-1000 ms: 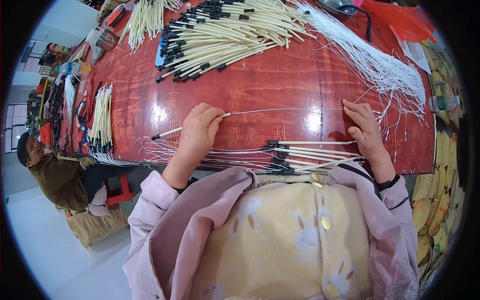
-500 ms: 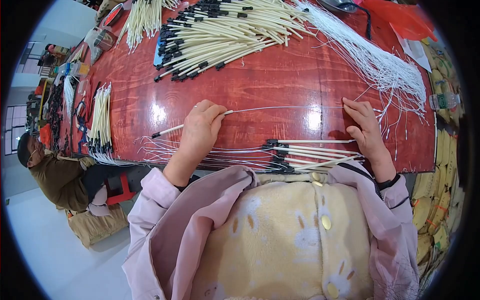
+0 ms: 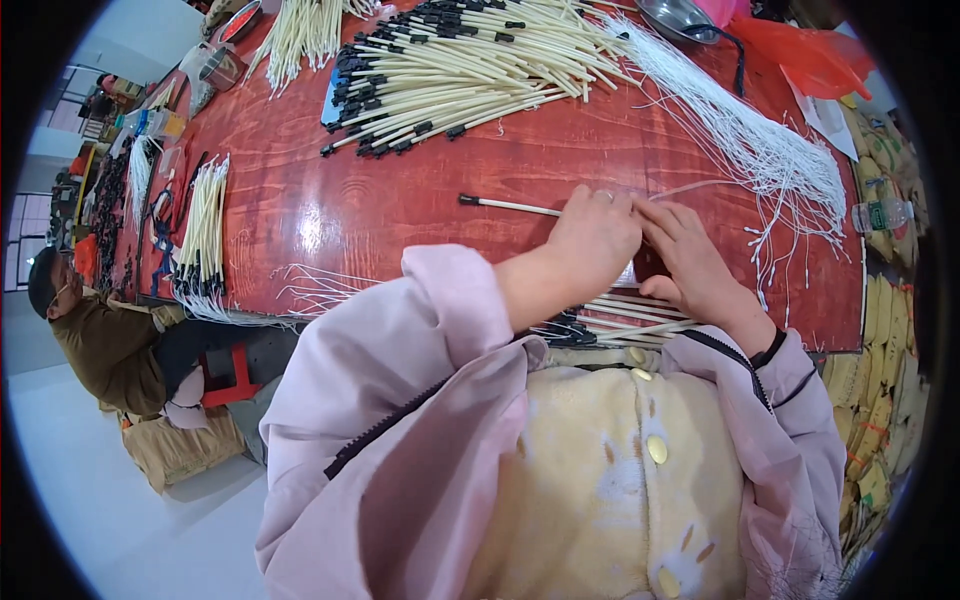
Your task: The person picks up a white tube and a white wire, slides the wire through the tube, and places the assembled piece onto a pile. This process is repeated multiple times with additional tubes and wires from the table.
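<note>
My left hand (image 3: 597, 240) is closed round a thin cream stick (image 3: 520, 208), whose black-capped end points left over the table. Just to the right, my right hand (image 3: 700, 265) brings its bent fingertips against the left hand's fingers. A thin white cord (image 3: 715, 183) runs from these fingertips toward the large white cord bundle (image 3: 755, 120) at the right. The exact pinch on the cord is hidden by the fingers. Finished-looking sticks with black ends (image 3: 635, 318) lie below my hands, partly covered by my sleeve, their white cords (image 3: 320, 287) spreading left.
A large pile of black-ended cream sticks (image 3: 480, 75) covers the far middle of the red table (image 3: 390, 205). Another stick bundle (image 3: 203, 230) lies at the left. A metal bowl (image 3: 680, 18) and red plastic bag (image 3: 800, 55) sit far right. A person (image 3: 110, 340) sits at the left.
My left hand has moved right with the stick and now meets my right hand, which has shifted slightly left. The cord, stretched straight between them before, now trails off to the right.
</note>
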Demonstrator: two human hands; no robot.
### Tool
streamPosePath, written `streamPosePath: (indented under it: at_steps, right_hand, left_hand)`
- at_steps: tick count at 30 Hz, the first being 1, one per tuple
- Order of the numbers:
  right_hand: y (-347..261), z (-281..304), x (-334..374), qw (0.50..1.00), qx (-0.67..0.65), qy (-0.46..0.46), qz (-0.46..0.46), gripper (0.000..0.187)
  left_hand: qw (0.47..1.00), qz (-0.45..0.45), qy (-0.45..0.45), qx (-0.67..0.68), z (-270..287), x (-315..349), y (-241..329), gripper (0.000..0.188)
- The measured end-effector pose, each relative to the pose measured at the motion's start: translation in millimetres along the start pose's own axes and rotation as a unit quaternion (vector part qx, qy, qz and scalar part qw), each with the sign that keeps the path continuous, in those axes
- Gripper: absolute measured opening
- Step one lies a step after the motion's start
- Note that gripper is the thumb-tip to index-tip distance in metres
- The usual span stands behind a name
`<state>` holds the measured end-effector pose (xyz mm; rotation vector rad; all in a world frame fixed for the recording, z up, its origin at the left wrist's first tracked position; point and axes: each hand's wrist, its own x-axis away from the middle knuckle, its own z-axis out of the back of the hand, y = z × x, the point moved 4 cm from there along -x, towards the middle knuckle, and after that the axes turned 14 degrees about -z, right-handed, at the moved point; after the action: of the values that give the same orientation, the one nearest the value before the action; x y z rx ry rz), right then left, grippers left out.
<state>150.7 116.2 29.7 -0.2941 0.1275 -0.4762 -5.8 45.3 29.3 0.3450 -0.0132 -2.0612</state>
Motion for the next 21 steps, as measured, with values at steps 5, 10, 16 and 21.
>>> streamPosePath:
  at_steps: [5,10,16,21]
  right_hand:
    - [16.7,11.1,-3.9,0.998,0.003,0.057,-0.027,0.077]
    - [8.9,2.5,-19.6,0.999,-0.018,0.046,-0.020,0.061]
    - [-1.3,1.3,-43.2,0.998,-0.008,0.049,0.045,0.025]
    - [-8.6,-8.5,-44.8,0.993,-0.001,0.104,0.054,0.016]
  left_hand:
    - [0.995,0.085,0.051,0.015,41.0,43.3,-6.9,0.037]
    - [0.972,0.194,0.131,-0.015,50.3,115.1,-62.8,0.031]
    - [0.985,0.124,0.117,-0.005,40.1,127.0,-84.1,0.018]
    - [0.990,0.122,0.060,-0.038,36.5,127.3,-83.0,0.015]
